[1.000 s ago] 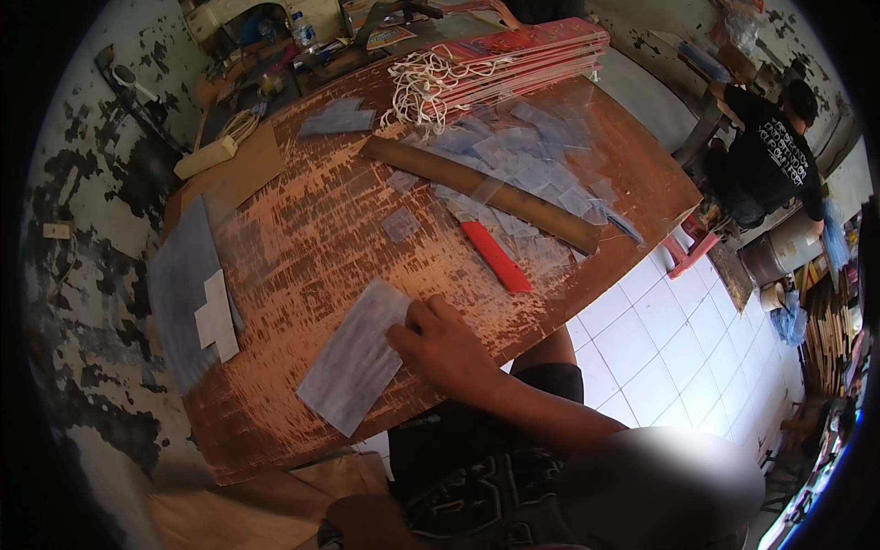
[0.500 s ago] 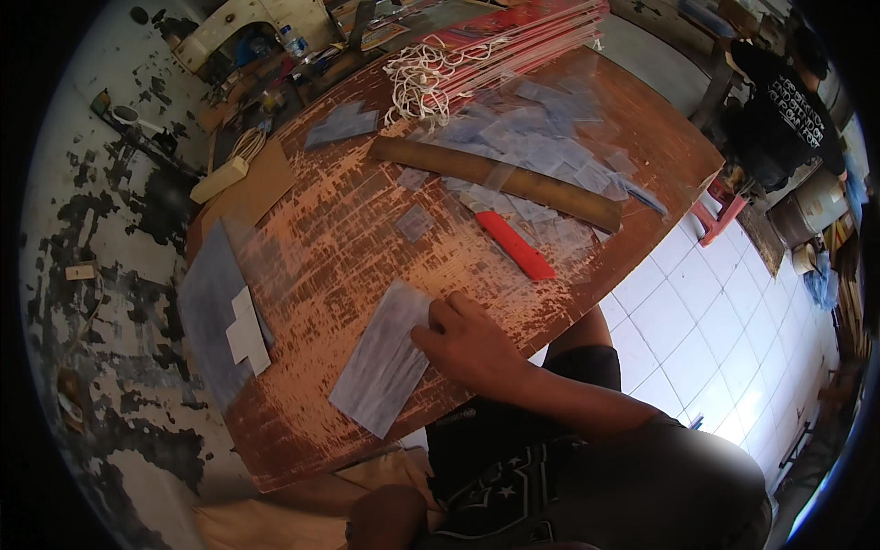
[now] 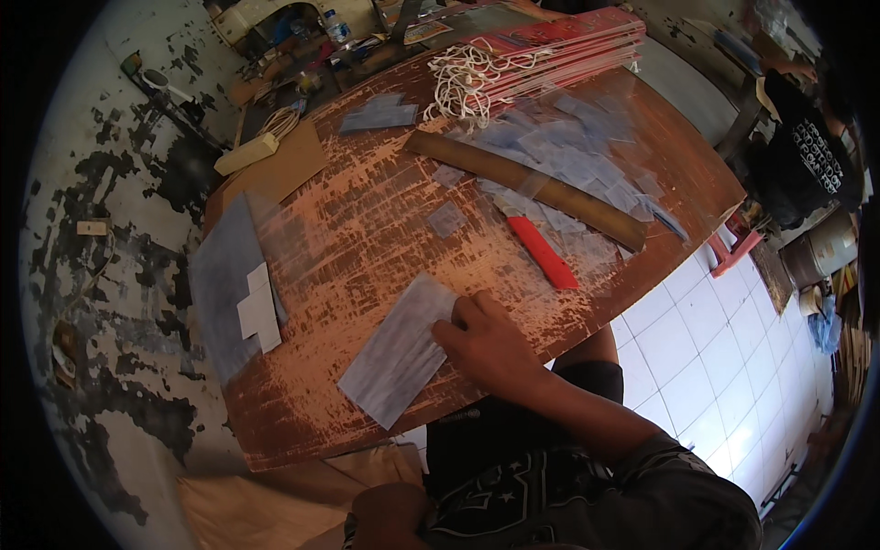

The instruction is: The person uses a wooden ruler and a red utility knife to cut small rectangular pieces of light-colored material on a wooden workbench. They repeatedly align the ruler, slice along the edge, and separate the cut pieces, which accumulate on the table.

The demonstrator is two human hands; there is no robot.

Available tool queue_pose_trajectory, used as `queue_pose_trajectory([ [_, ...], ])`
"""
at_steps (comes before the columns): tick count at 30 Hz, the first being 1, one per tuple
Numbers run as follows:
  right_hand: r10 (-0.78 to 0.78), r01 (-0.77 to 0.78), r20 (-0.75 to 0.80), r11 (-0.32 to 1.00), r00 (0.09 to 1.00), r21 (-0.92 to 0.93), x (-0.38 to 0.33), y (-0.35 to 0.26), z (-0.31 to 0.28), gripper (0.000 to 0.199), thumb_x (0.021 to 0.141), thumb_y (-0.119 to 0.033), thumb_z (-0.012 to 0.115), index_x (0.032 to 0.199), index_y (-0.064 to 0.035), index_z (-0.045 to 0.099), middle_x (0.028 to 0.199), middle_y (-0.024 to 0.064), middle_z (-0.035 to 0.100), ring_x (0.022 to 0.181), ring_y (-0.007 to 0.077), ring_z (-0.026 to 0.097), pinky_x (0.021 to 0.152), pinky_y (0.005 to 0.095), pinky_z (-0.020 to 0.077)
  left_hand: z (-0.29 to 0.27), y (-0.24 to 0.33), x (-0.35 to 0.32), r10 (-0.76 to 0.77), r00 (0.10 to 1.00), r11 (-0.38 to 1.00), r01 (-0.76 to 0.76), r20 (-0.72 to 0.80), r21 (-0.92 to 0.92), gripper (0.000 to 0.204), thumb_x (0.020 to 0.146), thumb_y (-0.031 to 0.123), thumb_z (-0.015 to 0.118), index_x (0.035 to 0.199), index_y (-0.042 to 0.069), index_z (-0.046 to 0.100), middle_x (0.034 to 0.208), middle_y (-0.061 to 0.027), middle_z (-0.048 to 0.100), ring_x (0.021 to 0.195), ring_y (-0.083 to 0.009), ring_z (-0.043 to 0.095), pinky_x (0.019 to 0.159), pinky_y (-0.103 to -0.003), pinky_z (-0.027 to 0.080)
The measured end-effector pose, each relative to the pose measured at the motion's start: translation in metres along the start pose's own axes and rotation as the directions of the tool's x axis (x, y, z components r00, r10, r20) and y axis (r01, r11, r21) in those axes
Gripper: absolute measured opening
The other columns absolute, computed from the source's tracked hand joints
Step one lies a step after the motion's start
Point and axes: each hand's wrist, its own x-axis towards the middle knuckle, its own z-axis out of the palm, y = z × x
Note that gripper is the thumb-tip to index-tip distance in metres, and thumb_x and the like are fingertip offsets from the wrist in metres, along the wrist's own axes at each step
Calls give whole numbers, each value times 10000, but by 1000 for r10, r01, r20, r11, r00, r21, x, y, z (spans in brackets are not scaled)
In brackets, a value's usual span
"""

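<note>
Near the table's front edge lies a rectangular stack of grey, translucent plastic-like sheets (image 3: pixel 399 353), set at a slant. My right hand (image 3: pixel 488 341) is closed at its upper right edge, thumb and fingers pinched together on the sheets. Of my left arm only a bent part (image 3: pixel 390 513) shows at the lower edge; the left hand is not seen. Beyond the right hand lies a red cutter knife (image 3: pixel 543 255). A brown wooden strip (image 3: pixel 527 188) rests across a loose heap of small translucent pieces (image 3: pixel 587 137).
Red flat items with white cords (image 3: pixel 550 55) are piled at the far side. On the left lie a larger grey sheet (image 3: pixel 220 284), a white paper cutout (image 3: pixel 259 310) and brown cardboard (image 3: pixel 284 170) beside a corded power strip (image 3: pixel 246 154). A person in black (image 3: pixel 807 151) is at the right.
The whole view has shifted, so the table and its things sit farther right. My right hand stays at the same edge of the grey sheets.
</note>
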Motion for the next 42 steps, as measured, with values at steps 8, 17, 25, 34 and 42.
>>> queue_pose_trajectory([
  [8,-69,68,-83,998,994,-14,2,4,3,133,897,-71,708,1030,-65,709,998,113,579,998,314,587,881,439,537,2,-1,9,-19,999,1000,20,-51,19,351,1020,291,736,1226,6,729,1054,-145,787,938,-335,742,838,-452,578],
  [17,-89,90,-92,996,992,10,3,3,11,173,917,-83,792,1090,-99,781,983,113,590,964,329,588,855,439,527,9,36,21,4,982,950,55,-189,308,234,1016,202,753,1137,3,770,1045,-144,777,943,-329,736,842,-454,578],
  [25,-67,68,-130,998,989,3,4,5,8,214,831,-25,779,1029,-95,744,989,126,586,994,344,590,870,455,545,-68,-12,79,395,837,281,283,-379,917,116,1000,47,759,1105,12,792,1119,-129,758,1029,-339,703,901,-461,552],
  [34,-54,55,-64,998,997,19,6,5,4,147,927,-62,790,1070,-93,773,985,126,580,980,345,581,860,462,533,-77,-56,70,384,800,325,349,-460,879,110,991,46,776,1095,29,744,1196,-112,717,1116,-345,669,973,-482,529],
  [42,74,-60,-90,986,993,157,2,22,-36,244,966,-62,785,1209,-56,799,1103,153,704,1129,368,658,932,474,554,-77,-58,71,387,825,281,320,-412,905,160,992,55,781,1127,57,694,1212,-88,686,1132,-331,643,968,-483,529],
])
